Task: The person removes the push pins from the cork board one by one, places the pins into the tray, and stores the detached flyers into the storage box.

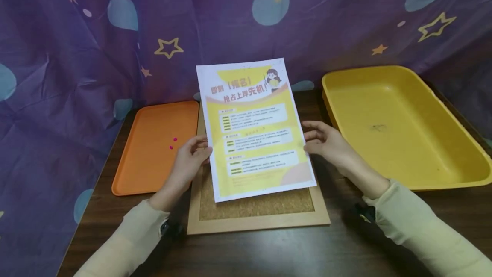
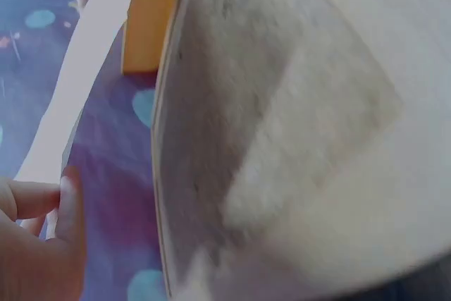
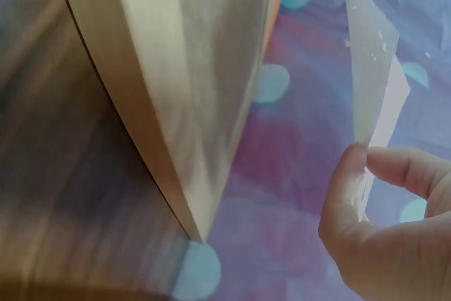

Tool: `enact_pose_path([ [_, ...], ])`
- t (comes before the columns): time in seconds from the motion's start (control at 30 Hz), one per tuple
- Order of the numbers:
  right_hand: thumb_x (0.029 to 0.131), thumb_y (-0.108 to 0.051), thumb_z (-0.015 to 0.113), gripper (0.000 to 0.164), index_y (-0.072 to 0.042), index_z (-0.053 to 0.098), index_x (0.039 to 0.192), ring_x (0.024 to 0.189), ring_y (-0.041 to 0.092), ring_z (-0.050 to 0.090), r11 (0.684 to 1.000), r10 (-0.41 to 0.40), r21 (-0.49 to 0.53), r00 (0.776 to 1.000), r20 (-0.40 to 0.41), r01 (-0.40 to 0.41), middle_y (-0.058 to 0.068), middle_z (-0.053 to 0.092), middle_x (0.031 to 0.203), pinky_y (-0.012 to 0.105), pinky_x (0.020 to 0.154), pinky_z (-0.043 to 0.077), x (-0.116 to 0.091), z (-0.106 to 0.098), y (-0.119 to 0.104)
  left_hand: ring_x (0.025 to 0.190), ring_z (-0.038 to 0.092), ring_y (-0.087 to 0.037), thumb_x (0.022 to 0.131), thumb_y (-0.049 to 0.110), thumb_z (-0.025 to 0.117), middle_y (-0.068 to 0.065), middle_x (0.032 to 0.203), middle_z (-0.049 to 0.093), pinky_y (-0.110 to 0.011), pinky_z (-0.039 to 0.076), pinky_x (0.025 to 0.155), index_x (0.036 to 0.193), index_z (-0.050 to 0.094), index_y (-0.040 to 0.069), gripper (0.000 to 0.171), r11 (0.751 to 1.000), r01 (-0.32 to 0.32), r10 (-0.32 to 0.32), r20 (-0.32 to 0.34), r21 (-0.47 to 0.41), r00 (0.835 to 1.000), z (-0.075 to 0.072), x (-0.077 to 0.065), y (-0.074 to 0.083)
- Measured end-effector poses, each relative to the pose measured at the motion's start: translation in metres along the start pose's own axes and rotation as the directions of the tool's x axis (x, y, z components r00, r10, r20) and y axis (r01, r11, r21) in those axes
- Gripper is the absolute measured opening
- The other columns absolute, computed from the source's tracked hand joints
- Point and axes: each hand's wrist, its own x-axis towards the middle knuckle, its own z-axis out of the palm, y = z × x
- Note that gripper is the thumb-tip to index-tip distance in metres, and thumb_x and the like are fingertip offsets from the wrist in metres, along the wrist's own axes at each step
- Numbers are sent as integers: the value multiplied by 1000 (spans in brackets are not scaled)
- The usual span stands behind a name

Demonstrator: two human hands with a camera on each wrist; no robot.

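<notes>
A yellow and white printed flyer (image 1: pixel 253 140) is held up above a wood-framed cork board (image 1: pixel 257 209), its top leaning away. My left hand (image 1: pixel 190 157) pinches its left edge between thumb and fingers. On the opposite edge, my right hand (image 1: pixel 326 142) grips the paper the same way. Both wrist views show the pinch: the left hand (image 2: pixel 42 237) on the white sheet (image 2: pixel 91 40), and the right hand (image 3: pixel 387 216) on the sheet's edge (image 3: pixel 370 61). Most of the cork surface is hidden behind the flyer in the head view.
To the left lies an orange tray (image 1: pixel 146 153) with small pink pieces (image 1: pixel 173 142) on it. A large yellow tub (image 1: pixel 403 140) stands to the right. Behind the dark wooden table (image 1: pixel 261 253) hangs a purple cloth (image 1: pixel 230 16) with stars and dots.
</notes>
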Motion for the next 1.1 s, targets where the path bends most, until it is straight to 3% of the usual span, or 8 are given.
enact_pose_path([
  [0.33,94,-8,55,55,5,35,144,88,-8,53,997,15,-79,997,-77,-21,18,50,127,6,75,46,-5,-35,-7,77,57,2,93,-1,54,-21,115,57,-18,52,70,132,49,-3,39,990,-75,73,-17,-121,997,31,3,20],
  [0.43,95,-8,55,52,5,39,142,85,-13,54,994,2,-107,994,-107,-13,-1,57,113,5,75,47,-8,-48,-6,79,58,-1,93,-1,55,-21,116,57,-21,53,72,132,50,-3,39,989,-83,82,-11,-126,997,41,7,26],
  [0.53,94,-8,56,50,6,41,140,83,-14,53,992,-30,-129,989,-145,11,-23,55,96,5,74,47,-10,-61,-3,82,58,-5,94,0,55,-20,116,58,-26,55,76,132,50,-2,38,988,-79,80,3,-135,997,52,11,33],
  [0.6,93,-7,57,49,7,43,138,82,-13,53,991,-54,-133,984,-170,31,-31,53,89,5,73,46,-11,-69,-1,83,58,-7,94,0,54,-19,115,57,-26,55,77,132,50,-1,38,985,-78,82,18,-153,996,60,13,38],
  [0.67,92,-6,58,43,0,48,133,82,-10,53,992,-71,-120,979,-190,49,-32,54,87,6,71,46,-11,-77,2,85,59,-8,94,0,54,-19,115,57,-27,55,77,131,49,-2,38,980,-77,84,32,-181,996,68,14,42],
  [0.77,91,-6,60,31,-20,55,118,81,-7,52,994,-82,-85,972,-220,65,-30,56,87,6,70,44,-12,-88,6,86,58,-10,95,0,53,-20,115,57,-25,55,76,131,49,-2,37,972,-83,95,43,-218,995,81,16,48],
  [0.87,90,-8,64,33,-37,55,102,79,-7,53,996,-72,-74,961,-268,54,-31,57,84,5,68,44,-13,-100,8,88,58,-12,95,0,52,-21,116,57,-28,55,79,131,49,-1,36,966,-80,93,40,-244,995,94,20,53],
  [1.1,87,-11,67,35,-44,56,94,71,-15,54,985,-68,-172,921,-383,1,-36,55,75,3,63,43,-15,-128,11,88,58,-12,94,3,54,-18,115,59,-31,56,80,129,52,2,35,952,-81,98,44,-294,994,127,31,61],
])
